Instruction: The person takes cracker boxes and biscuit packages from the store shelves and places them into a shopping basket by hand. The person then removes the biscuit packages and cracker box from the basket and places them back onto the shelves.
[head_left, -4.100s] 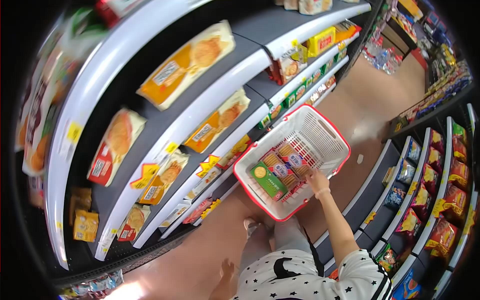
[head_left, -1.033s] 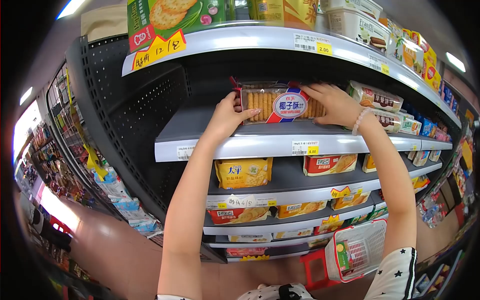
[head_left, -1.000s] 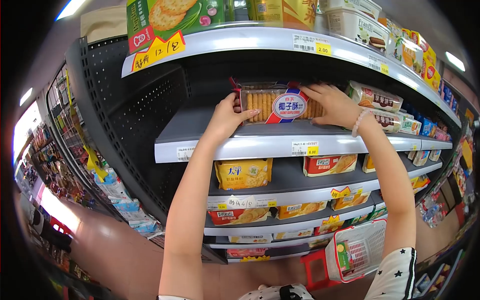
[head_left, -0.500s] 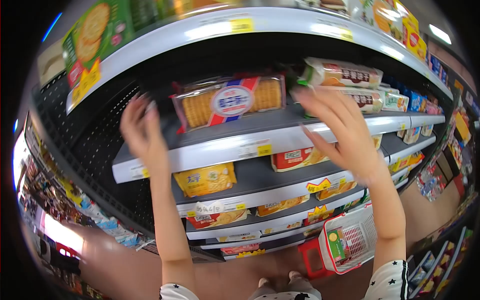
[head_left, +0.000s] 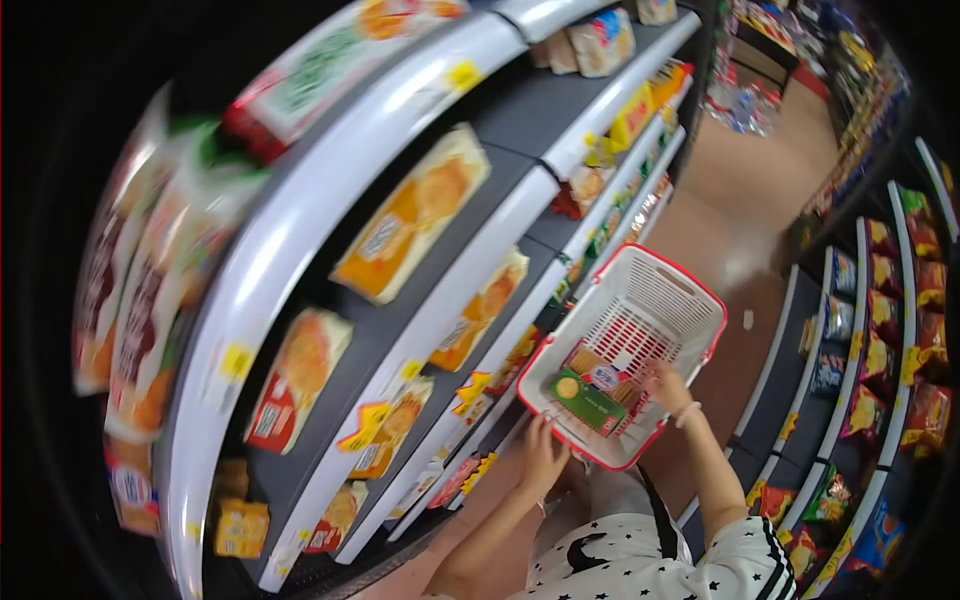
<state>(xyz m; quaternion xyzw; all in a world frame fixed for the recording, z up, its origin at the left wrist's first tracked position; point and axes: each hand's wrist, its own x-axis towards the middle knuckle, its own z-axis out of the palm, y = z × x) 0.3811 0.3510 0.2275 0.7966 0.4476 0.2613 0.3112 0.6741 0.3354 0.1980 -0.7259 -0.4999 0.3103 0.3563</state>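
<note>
A white shopping basket (head_left: pixel 690 300) with a red rim is in front of my legs. Inside it, a clear pack of biscuits (head_left: pixel 604 376) with a round blue-and-white label lies against a green box (head_left: pixel 588 402). My right hand (head_left: pixel 664 388) reaches over the basket's right side, its slightly blurred fingers closed at the right end of the biscuit pack. At the near left corner of the basket is my left hand (head_left: pixel 541 452), fingers apart and close to the rim; whether they touch it I cannot tell.
On the left, shelves (head_left: pixel 430 300) hold packaged biscuits, with white wrapped rolls (head_left: pixel 150 310) on an upper level. Snack bags (head_left: pixel 868 355) fill the racks on the right. The brown aisle floor (head_left: pixel 725 190) runs ahead between them.
My view has turned right and down from the shelf to the basket. Both hands have left the shelf. A biscuit pack with the round label now lies in the basket with the green box.
</note>
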